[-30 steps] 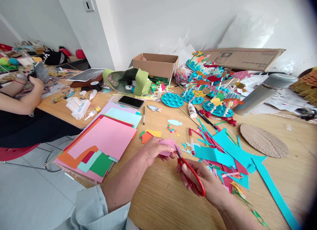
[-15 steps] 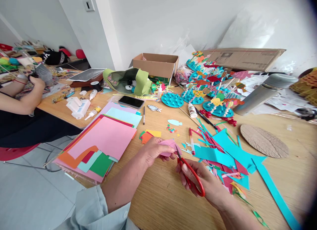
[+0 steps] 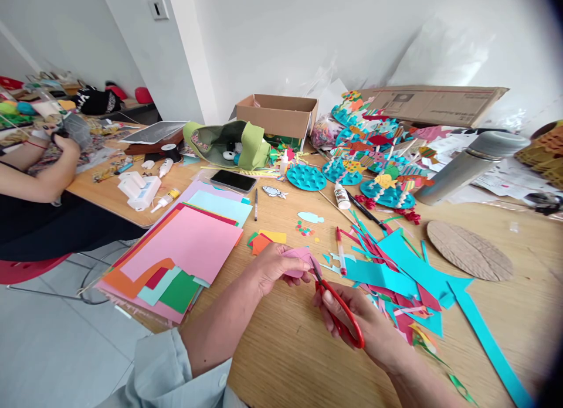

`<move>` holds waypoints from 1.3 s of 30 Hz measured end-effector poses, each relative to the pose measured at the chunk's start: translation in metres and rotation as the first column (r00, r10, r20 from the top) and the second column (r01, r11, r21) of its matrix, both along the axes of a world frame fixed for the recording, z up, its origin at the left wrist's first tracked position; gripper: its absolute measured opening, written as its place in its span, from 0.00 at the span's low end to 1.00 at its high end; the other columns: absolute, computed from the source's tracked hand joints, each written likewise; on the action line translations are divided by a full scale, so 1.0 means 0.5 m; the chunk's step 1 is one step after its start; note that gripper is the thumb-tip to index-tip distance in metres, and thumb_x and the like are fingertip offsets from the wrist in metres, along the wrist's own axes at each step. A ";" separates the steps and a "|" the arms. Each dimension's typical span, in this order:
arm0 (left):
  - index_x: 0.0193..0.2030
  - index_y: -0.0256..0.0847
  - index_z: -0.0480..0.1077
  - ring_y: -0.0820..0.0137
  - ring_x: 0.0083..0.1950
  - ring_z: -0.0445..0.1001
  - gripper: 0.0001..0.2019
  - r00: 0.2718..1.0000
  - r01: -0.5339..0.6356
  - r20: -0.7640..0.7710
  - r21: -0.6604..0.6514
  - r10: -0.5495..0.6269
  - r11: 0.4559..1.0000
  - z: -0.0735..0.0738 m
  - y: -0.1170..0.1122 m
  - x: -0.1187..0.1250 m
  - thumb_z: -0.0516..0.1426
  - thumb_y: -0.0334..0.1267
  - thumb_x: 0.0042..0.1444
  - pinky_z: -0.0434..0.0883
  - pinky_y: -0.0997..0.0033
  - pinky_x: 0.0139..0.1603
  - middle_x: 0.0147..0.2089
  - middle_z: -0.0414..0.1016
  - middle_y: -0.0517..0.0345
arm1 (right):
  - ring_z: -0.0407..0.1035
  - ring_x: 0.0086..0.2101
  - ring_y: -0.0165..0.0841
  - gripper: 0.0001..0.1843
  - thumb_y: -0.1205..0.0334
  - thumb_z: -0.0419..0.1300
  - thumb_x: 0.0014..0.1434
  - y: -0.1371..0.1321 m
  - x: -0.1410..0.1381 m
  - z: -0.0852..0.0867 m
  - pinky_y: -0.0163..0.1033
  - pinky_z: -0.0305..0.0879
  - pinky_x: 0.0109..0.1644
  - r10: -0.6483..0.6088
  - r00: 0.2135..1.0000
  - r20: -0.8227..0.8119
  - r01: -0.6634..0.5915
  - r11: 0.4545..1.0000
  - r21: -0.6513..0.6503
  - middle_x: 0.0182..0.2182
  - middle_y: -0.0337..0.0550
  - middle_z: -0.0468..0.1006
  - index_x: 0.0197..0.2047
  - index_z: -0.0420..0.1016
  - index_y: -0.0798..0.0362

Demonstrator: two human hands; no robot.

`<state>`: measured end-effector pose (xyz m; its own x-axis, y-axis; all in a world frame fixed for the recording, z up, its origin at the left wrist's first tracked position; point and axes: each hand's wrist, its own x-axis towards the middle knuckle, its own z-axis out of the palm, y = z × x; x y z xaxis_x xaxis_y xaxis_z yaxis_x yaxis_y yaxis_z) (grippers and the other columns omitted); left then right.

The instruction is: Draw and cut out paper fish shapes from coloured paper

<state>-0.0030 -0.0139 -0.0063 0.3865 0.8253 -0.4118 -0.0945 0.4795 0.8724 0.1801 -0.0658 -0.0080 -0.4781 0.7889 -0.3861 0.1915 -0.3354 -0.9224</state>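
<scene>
White walls [image 3: 308,38] are seen behind a wooden worktop [image 3: 281,361], and a pale tiled floor [image 3: 48,349] is visible below it at the left. At the far left, a grey item [image 3: 77,129] is held up in a co-worker's hand [image 3: 65,150], and a red chair [image 3: 26,271] is seen beneath that person. Further right, white glue bottles [image 3: 166,167] are laid on the worktop beside a white plastic holder [image 3: 139,192]. A stack of coloured card [image 3: 185,244] is spread out in front of a smartphone [image 3: 233,181], and a green pouch [image 3: 224,144] is set before a cardboard box [image 3: 277,118].

Just right of the stack, a pink paper scrap [image 3: 299,261] is pinched between the thumb and fingers of the left hand [image 3: 275,270]. Red-handled scissors [image 3: 334,302] are gripped in the right hand [image 3: 369,329], their blades meeting the scrap's right edge. Teal card offcuts [image 3: 396,273] are heaped just beside the scissors. Beyond them, teal discs [image 3: 305,177] and paper fish on sticks [image 3: 385,181] are clustered. A corrugated cardboard oval [image 3: 470,251] and a steel flask [image 3: 470,167] are placed at the right.
</scene>
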 end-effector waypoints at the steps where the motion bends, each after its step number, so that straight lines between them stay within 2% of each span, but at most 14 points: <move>1: 0.29 0.32 0.75 0.76 0.20 0.67 0.13 1.000 0.002 -0.001 0.000 -0.002 1.000 0.000 0.000 0.000 0.63 0.41 0.38 0.61 0.78 0.22 0.22 0.75 0.54 | 0.58 0.17 0.23 0.26 0.38 0.60 0.54 0.000 0.000 0.000 0.29 0.49 0.19 0.001 1.000 -0.001 -0.001 1.000 0.000 0.17 0.35 0.68 0.27 0.63 0.54; 7: 0.28 0.32 0.75 0.76 0.21 0.67 0.13 1.000 0.006 -0.002 0.005 -0.006 1.000 0.002 0.000 0.000 0.63 0.40 0.38 0.61 0.77 0.23 0.22 0.75 0.54 | 0.58 0.17 0.23 0.27 0.36 0.59 0.53 0.000 -0.001 -0.002 0.29 0.50 0.18 -0.006 1.000 -0.004 0.006 1.000 -0.012 0.18 0.35 0.68 0.27 0.63 0.54; 15: 0.27 0.32 0.75 0.75 0.22 0.68 0.13 1.000 0.015 -0.012 0.006 -0.015 1.000 0.001 0.000 0.000 0.63 0.41 0.37 0.61 0.76 0.23 0.21 0.74 0.55 | 0.56 0.15 0.22 0.28 0.34 0.59 0.52 0.000 -0.007 0.012 0.29 0.50 0.17 -0.003 1.000 -0.015 0.003 1.000 -0.013 0.18 0.35 0.68 0.27 0.63 0.53; 20: 0.28 0.32 0.75 0.75 0.22 0.68 0.13 1.000 0.028 -0.008 0.012 -0.027 1.000 -0.001 0.000 -0.001 0.63 0.41 0.38 0.61 0.77 0.22 0.21 0.74 0.55 | 0.56 0.16 0.22 0.29 0.32 0.56 0.53 -0.002 -0.005 0.009 0.29 0.49 0.17 0.000 1.000 -0.006 0.000 1.000 -0.008 0.18 0.35 0.68 0.27 0.63 0.53; 28: 0.28 0.32 0.76 0.75 0.22 0.68 0.13 1.000 0.017 -0.002 0.004 -0.017 1.000 0.001 0.000 -0.002 0.64 0.41 0.37 0.62 0.77 0.23 0.22 0.75 0.54 | 0.58 0.17 0.24 0.27 0.35 0.59 0.53 0.000 -0.003 0.006 0.30 0.49 0.19 0.003 1.000 0.009 -0.003 1.000 -0.002 0.17 0.35 0.67 0.26 0.62 0.53; 39: 0.29 0.33 0.76 0.76 0.22 0.67 0.12 1.000 -0.015 -0.004 -0.026 0.015 1.000 0.007 0.000 0.001 0.63 0.40 0.39 0.62 0.76 0.25 0.23 0.75 0.54 | 0.59 0.18 0.25 0.27 0.35 0.59 0.52 0.000 -0.002 0.004 0.30 0.50 0.20 -0.007 1.000 0.029 0.007 1.000 0.006 0.17 0.35 0.67 0.26 0.62 0.53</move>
<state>-0.0023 -0.0137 -0.0026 0.3728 0.8196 -0.4350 -0.0981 0.5010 0.8599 0.1790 -0.0657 -0.0059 -0.4611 0.7945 -0.3952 0.2155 -0.3318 -0.9184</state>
